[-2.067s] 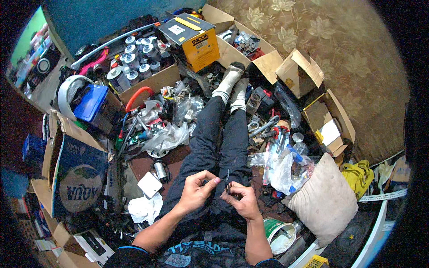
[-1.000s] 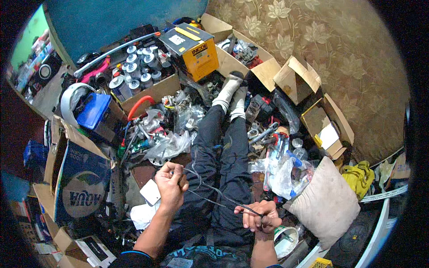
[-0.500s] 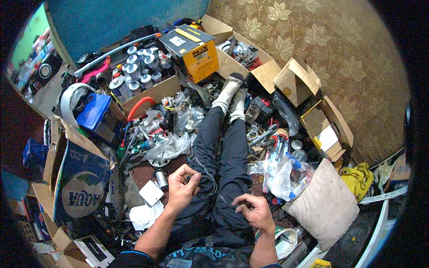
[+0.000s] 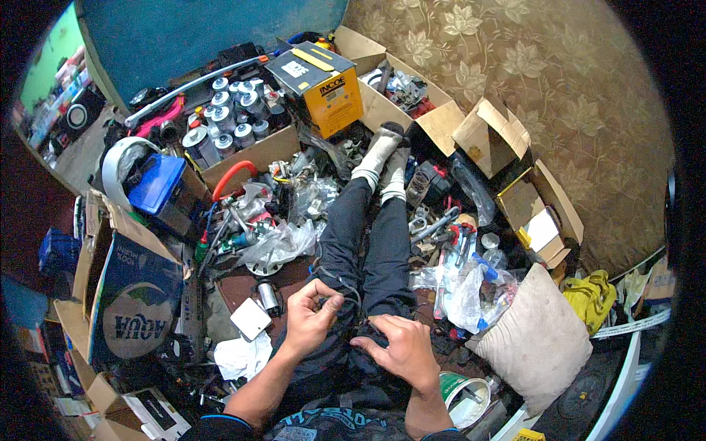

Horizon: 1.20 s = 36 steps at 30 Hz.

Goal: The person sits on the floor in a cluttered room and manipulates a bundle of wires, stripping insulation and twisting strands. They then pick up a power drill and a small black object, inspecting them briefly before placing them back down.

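I sit with my legs (image 4: 386,250) stretched out in dark trousers. My left hand (image 4: 312,312) is closed in a pinch above my lap, thumb against the bent forefinger. A thin grey wire (image 4: 344,280) loops over my legs and runs to that hand; the exact grip point is hidden by the fingers. Close by on the right, my right hand (image 4: 397,347) hovers palm down, its thumb apart from the bent fingers. A small dark thing shows by its fingertips, too small to name. Left of my left hand lie a metal cylinder (image 4: 268,296) and a white square piece (image 4: 250,318).
Plastic bags and metal parts (image 4: 287,242) crowd my left leg. Farther off stand spray cans (image 4: 243,132), a yellow-black box (image 4: 331,95) and open cartons (image 4: 489,136). On my right are a pillow (image 4: 540,338) and a white-green bucket (image 4: 471,400); a blue carton (image 4: 136,294) stands left.
My right hand has moved left and slightly forward, close to my left hand, its thumb spreading from the fingers. My left hand has shifted a little right and down, still pinched.
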Available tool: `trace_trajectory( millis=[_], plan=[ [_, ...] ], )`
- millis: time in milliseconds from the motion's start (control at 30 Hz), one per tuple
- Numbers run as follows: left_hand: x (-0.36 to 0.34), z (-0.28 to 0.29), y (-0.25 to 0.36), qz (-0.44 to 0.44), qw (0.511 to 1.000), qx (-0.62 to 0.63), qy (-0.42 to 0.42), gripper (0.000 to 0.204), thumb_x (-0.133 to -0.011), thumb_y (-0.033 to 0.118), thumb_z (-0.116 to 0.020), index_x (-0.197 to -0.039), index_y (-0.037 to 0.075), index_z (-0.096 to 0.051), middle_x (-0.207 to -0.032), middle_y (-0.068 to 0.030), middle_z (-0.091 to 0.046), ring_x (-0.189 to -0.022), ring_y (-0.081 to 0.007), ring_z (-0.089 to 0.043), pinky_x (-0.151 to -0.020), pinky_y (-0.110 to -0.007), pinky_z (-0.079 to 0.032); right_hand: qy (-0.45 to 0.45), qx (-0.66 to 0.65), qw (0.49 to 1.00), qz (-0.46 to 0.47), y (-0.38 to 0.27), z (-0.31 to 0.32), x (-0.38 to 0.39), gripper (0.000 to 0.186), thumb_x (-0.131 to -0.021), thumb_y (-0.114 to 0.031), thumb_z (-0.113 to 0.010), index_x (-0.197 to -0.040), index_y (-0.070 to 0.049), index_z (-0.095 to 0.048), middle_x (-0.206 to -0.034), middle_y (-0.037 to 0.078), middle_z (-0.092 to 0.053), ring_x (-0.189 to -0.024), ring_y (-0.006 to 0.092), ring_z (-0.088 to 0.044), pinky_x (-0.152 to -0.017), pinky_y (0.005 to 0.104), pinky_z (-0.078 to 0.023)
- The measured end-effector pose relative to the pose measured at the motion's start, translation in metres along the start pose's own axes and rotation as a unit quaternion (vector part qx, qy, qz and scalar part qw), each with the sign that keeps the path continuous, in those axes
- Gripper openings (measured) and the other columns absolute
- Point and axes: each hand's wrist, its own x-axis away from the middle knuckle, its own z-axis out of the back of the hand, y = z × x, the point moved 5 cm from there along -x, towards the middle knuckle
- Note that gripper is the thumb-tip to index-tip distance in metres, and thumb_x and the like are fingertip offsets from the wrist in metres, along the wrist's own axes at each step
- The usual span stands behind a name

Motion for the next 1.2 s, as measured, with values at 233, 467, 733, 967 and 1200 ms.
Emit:
trace_trajectory(
  millis=[233, 467, 733, 967, 1200],
  plan=[
    [0.001, 0.003, -0.005, 0.033, 0.999, 0.026, -0.012, 0.019, -0.089, 0.017, -0.066, -0.081, 0.003, -0.055, -0.061, 0.0047, -0.051, -0.047, -0.0013, -0.039, -0.041, -0.02, -0.027, -0.012, -0.131, 0.991, 0.012, 0.016, -0.015, 0.009, 0.013, -0.08, -0.015, -0.067, -0.081, -0.002, -0.063, -0.073, 0.013, -0.064, -0.064, 0.0305, -0.063, -0.058, 0.0378, -0.049],
    [0.012, 0.003, 0.021, -0.013, 0.997, -0.05, -0.054, 0.016, -0.086, 0.011, -0.069, -0.079, 0.0, -0.06, -0.064, 0.0014, -0.057, -0.053, -0.002, -0.046, -0.046, -0.019, -0.033, 0.087, -0.395, 0.911, -0.078, 0.042, 0.009, 0.036, 0.016, -0.082, -0.008, -0.062, -0.075, 0.006, -0.062, -0.067, 0.009, -0.06, -0.058, 0.0146, -0.056, -0.053, 0.026, -0.044],
    [0.009, 0.02, 0.022, -0.144, 0.968, -0.204, 0.028, 0.016, -0.083, 0.008, -0.071, -0.076, 0.001, -0.058, -0.063, 0.0004, -0.057, -0.052, -0.0047, -0.049, -0.047, -0.021, -0.038, 0.439, -0.532, 0.713, -0.125, 0.081, 0.049, 0.072, 0.023, -0.089, -0.015, -0.058, -0.075, 0.003, -0.058, -0.06, 0.013, -0.057, -0.041, 0.014, -0.047, -0.037, 0.0268, -0.035],
    [0.016, 0.064, 0.005, -0.008, 0.997, -0.028, 0.077, 0.021, -0.09, 0.011, -0.063, -0.077, 0.004, -0.048, -0.054, 0.0007, -0.047, -0.042, -0.006, -0.042, -0.038, -0.023, -0.033, 0.361, -0.426, 0.807, -0.193, 0.113, 0.046, 0.073, 0.029, -0.093, -0.02, -0.054, -0.073, 0.001, -0.054, -0.06, 0.011, -0.058, -0.047, 0.0163, -0.051, -0.05, 0.0295, -0.044],
    [0.013, 0.046, 0.0, 0.023, 0.995, 0.053, 0.076, 0.019, -0.091, 0.009, -0.061, -0.078, 0.004, -0.048, -0.053, 0.0024, -0.04, -0.04, -0.0063, -0.031, -0.037, -0.025, -0.025, 0.223, -0.005, 0.958, -0.182, 0.076, 0.012, 0.026, 0.037, -0.08, -0.013, -0.065, -0.114, 0.0, -0.058, -0.118, 0.018, -0.057, -0.108, 0.0354, -0.055, -0.096, 0.039, -0.043]
  ],
)
